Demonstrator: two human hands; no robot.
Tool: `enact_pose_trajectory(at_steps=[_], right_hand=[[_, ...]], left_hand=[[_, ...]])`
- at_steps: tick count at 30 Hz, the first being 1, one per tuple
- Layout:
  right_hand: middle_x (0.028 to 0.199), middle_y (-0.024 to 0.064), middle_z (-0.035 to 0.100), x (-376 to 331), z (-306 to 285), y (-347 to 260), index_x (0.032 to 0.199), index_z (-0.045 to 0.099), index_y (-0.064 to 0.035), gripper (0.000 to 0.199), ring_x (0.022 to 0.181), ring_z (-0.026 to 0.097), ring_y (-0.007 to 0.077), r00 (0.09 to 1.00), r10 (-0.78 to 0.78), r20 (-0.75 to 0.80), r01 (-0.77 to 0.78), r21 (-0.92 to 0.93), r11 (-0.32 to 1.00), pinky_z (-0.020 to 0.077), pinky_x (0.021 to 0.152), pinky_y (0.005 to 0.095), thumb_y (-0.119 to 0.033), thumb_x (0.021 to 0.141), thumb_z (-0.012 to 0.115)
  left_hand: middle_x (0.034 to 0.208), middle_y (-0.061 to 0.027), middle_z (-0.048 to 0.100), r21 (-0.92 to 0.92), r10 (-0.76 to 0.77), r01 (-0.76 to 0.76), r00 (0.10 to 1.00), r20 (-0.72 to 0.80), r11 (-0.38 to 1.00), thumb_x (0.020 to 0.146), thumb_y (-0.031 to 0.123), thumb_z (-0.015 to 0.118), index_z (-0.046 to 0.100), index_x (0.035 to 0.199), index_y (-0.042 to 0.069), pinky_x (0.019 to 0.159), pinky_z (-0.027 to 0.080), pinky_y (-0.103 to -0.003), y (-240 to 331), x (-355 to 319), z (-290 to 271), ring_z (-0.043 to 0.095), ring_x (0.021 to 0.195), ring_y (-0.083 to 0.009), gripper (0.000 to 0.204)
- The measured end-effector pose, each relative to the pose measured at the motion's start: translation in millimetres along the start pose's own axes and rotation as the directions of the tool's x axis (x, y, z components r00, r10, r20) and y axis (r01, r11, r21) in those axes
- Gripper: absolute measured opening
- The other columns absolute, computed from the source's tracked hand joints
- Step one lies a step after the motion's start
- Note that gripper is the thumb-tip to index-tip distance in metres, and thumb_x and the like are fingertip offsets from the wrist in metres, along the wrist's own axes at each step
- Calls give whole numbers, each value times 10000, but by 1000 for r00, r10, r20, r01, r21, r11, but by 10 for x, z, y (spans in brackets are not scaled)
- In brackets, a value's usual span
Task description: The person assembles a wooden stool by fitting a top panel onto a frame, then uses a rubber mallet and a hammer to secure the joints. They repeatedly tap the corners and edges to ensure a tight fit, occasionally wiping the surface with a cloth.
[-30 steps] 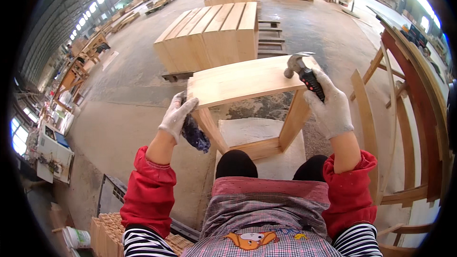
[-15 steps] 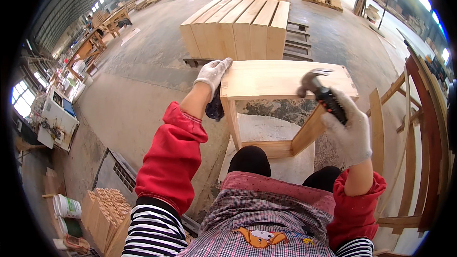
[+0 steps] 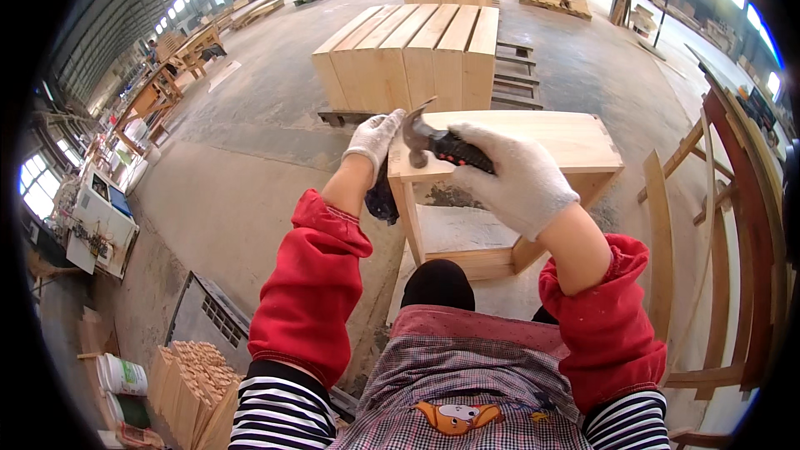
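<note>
A pale wooden box frame [image 3: 542, 135] stands upright on edge before my knees, its open middle facing me. My gloved left hand [image 3: 372, 143] grips the far left corner of its top board, fingers closed over the edge. In my gloved right hand [image 3: 523, 183] is a claw hammer [image 3: 450, 148], held by its black handle. The hammer's metal head hovers over the left end of the top board, close to my left hand; whether it touches the wood I cannot tell. A dark cloth [image 3: 382, 200] hangs beside the frame's left side, below my left hand.
Behind the frame, a stack of similar wooden boxes [image 3: 408, 58] sits on a pallet [image 3: 515, 71]. Brown wooden racking [image 3: 742, 200] rises at the right. Bundled wood strips [image 3: 187, 383] and a white bucket [image 3: 125, 375] stand at the lower left, near a grey metal panel [image 3: 204, 317].
My right hand has carried the hammer left across the top board, from its right part to its left end. My left hand keeps hold of the corner.
</note>
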State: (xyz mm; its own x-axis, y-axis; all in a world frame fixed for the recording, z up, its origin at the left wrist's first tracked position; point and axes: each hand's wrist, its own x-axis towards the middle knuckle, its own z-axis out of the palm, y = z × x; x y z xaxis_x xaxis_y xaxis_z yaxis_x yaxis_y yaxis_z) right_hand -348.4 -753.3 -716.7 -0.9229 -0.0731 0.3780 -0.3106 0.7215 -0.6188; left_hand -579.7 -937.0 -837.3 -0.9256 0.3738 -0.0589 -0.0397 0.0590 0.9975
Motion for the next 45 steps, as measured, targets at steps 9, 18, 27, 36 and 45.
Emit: enact_pose_trajectory(at_steps=[9, 18, 27, 36, 45], right_hand=[[944, 168, 685, -987, -637, 806, 1292, 577, 0, 464, 864, 663, 173, 909, 283, -306, -234, 188, 954, 515, 817, 303, -129, 862, 696], [894, 17, 618, -1975, -1153, 1510, 1336, 552, -52, 447, 594, 519, 61, 594, 626, -506, -267, 610, 746, 419, 509, 211, -78, 901, 654], [748, 5, 577, -1950, 8, 2402, 1375, 514, -101, 487, 513, 494, 71, 530, 767, -360, -118, 865, 487, 398, 445, 220, -130, 916, 671], [785, 25, 600, -2195, 309, 2812, 1396, 497, -128, 522, 489, 503, 80, 480, 867, -134, -81, 977, 196, 420, 423, 232, -109, 905, 673], [784, 42, 605, -2140, 376, 2900, 1371, 520, -106, 487, 501, 527, 92, 510, 854, -103, -98, 979, 176, 448, 409, 239, -131, 909, 673]], left_hand=[[1066, -58, 676, 292, 138, -91, 980, -144, 952, 950, 483, 613, 662, 1161, -39, 898, 456, -328, 301, -280, 33, 580, 943, -157, 566], [959, -191, 673, 991, 567, -135, 818, 101, 18, 875, 431, 611, 706, 872, 71, 783, 511, -469, 1372, -395, 582, 650, 904, -376, 372], [1359, -140, 545, 866, 223, -487, 837, 500, -116, 860, 588, 565, 592, 1315, 122, 1041, 420, -439, 1314, -488, 2955, 523, 1259, -318, 652], [1505, -216, 387, 904, -192, -419, 883, 428, 87, 682, 833, 580, 314, 1516, 55, 1133, 330, -450, 1374, -139, 3326, 398, 1380, -378, 1172], [1109, -182, 697, 885, -58, -391, 907, 418, 252, 864, 612, 625, 695, 1127, 33, 930, 475, -370, 1181, 475, 3307, 649, 1058, -327, 640]])
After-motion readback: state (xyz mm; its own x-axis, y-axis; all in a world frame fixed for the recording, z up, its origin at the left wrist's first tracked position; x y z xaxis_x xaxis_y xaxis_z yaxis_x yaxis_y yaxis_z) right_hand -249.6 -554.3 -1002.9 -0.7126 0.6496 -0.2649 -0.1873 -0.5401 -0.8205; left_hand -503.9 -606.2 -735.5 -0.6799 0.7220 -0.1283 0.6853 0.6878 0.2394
